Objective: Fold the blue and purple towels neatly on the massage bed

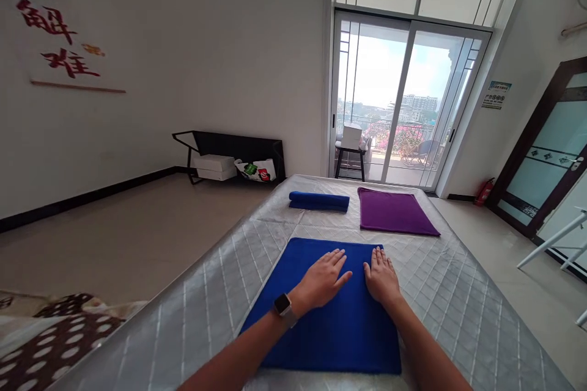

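Note:
A blue cloth (339, 336) lies spread flat on the silver quilted table cover (444, 293), close in front of me. My left hand (323, 278), with a watch at its wrist, rests palm down on the cloth's upper middle, fingers stretched out. Near the cloth's upper right corner, my right hand (381, 275) lies flat with its fingers extended. Neither hand holds anything. Beyond the cloth is a rolled or folded blue cloth (319, 201). A purple cloth (397, 212) lies flat to the right of that roll.
Brown dotted fabric (55, 342) is at the lower left beside the table. A black rack (233, 149) with white boxes stands by the far wall. White furniture legs (554, 238) show at the right, near a dark-framed door (545, 153).

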The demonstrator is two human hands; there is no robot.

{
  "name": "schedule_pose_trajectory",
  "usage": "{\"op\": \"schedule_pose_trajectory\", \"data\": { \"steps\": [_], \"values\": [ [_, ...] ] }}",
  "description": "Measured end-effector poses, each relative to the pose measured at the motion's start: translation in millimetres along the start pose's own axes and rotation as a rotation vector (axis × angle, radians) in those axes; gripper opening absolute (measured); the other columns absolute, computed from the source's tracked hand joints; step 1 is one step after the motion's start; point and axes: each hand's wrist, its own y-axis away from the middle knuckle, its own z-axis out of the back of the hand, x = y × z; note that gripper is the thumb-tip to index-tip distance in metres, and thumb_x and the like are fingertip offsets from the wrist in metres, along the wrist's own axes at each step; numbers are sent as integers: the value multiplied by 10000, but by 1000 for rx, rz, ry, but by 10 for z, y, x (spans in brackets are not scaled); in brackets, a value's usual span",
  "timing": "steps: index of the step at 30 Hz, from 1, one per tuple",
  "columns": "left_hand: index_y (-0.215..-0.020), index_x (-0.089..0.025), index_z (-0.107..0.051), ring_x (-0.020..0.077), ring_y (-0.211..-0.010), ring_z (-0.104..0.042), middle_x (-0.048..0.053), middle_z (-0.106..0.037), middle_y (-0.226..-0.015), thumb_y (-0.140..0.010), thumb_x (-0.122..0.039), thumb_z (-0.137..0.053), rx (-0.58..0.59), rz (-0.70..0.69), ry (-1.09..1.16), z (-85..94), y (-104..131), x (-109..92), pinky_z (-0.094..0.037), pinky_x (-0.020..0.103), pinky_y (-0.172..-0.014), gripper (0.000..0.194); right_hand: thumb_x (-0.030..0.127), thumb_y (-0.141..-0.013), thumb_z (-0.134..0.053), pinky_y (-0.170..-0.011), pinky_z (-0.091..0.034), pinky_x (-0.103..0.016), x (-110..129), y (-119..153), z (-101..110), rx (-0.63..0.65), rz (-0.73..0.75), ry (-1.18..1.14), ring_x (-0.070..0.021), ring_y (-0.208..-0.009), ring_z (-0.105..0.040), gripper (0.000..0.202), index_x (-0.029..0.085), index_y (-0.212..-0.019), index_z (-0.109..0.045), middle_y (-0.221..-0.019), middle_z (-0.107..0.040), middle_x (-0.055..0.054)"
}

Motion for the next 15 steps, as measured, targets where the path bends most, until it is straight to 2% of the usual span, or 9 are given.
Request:
{"op": "schedule_pose_trajectory", "data": {
  "steps": [3, 4, 6, 8, 12, 15],
  "values": [
    [-1486, -196, -412, 222, -1456, -332, 87, -421, -1546, -993, -605, -195, 15, -90, 39, -211, -79, -369, -266, 407, -1197, 677, 359, -992, -229, -1199, -146, -395, -18, 2, -6, 8, 31, 23, -229, -1513, -134, 649, 6, -1536, -234, -1612, -190, -165],
    [-1498, -191, -391, 219, -1464, -314, 89, -399, -1558, -993, -607, -192, 32, -87, 45, -259, -90, -406, -255, 404, -1201, 684, 359, -992, -234, -1198, -149, -396, -20, 2, -6, 9, 36, 25, -227, -1513, -135, 647, 11, -1537, -236, -1610, -197, -166],
    [-1515, -183, -355, 222, -1477, -283, 95, -360, -1575, -992, -609, -186, 67, -40, 48, -305, -81, -344, -232, 406, -1207, 695, 370, -994, -230, -1198, -145, -394, -21, -2, -10, 2, 28, 16, -223, -1512, -141, 648, 21, -1539, -238, -1610, -205, -161],
    [-1528, -183, -325, 228, -1487, -254, 94, -324, -1590, -992, -609, -180, 97, 40, 40, -286, -28, -136, -205, 410, -1212, 700, 378, -995, -212, -1202, -132, -389, -19, -11, -18, -5, 11, -5, -216, -1511, -145, 650, 29, -1543, -233, -1614, -200, -149],
    [-1537, -146, -292, 241, -1499, -212, 111, -273, -1607, -983, -622, -157, 145, 231, -20, -141, 177, 461, -171, 422, -1216, 743, 386, -993, -201, -1209, -110, -379, -18, -26, -38, 2, -1, -34, -206, -1513, -130, 656, 35, -1547, -218, -1622, -182, -132],
    [-1532, -106, -296, 260, -1498, -212, 136, -278, -1602, -973, -629, -148, 136, 346, -85, -54, 349, 880, -176, 432, -1213, 780, 389, -991, -206, -1208, -110, -377, -16, -22, -38, -1, -3, -25, -203, -1514, -131, 657, 38, -1547, -220, -1622, -179, -125]
  ]
}}
